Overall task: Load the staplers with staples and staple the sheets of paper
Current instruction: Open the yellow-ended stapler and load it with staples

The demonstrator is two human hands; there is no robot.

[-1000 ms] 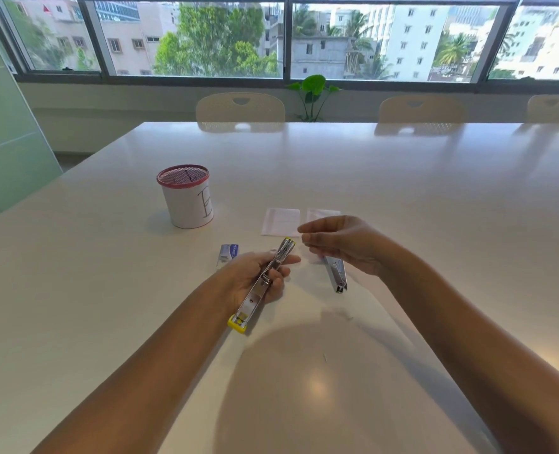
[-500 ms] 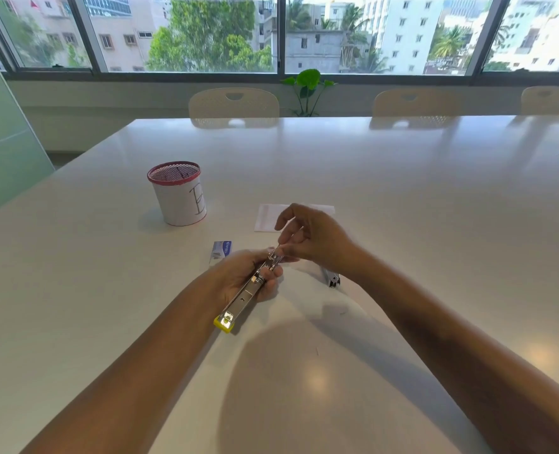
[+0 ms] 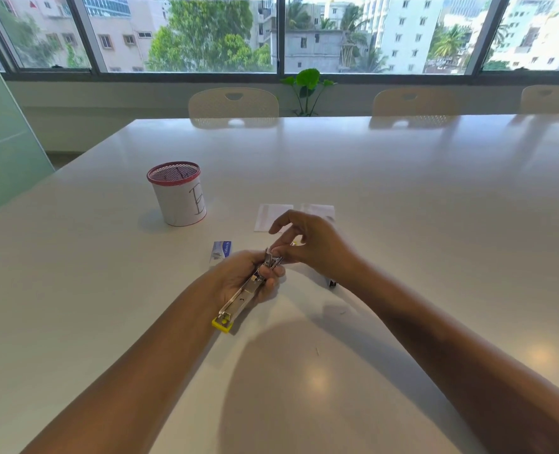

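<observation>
My left hand grips a metal stapler with a yellow rear end, held low over the white table with its front pointing away from me. At the stapler's front end, my right hand pinches something small with thumb and fingers, the index finger raised; I cannot make out what it pinches. A second stapler lies on the table, mostly hidden under my right wrist. Small white sheets of paper lie just beyond my right hand. A blue and white staple box lies left of my left hand.
A white cup with a red mesh rim stands at the left, behind the staple box. A stray staple lies on the near table. Chairs line the far edge under the windows, with a green plant between them.
My right hand has come left and down from above the second stapler to the front end of the held stapler. The left hand has kept its grip.
</observation>
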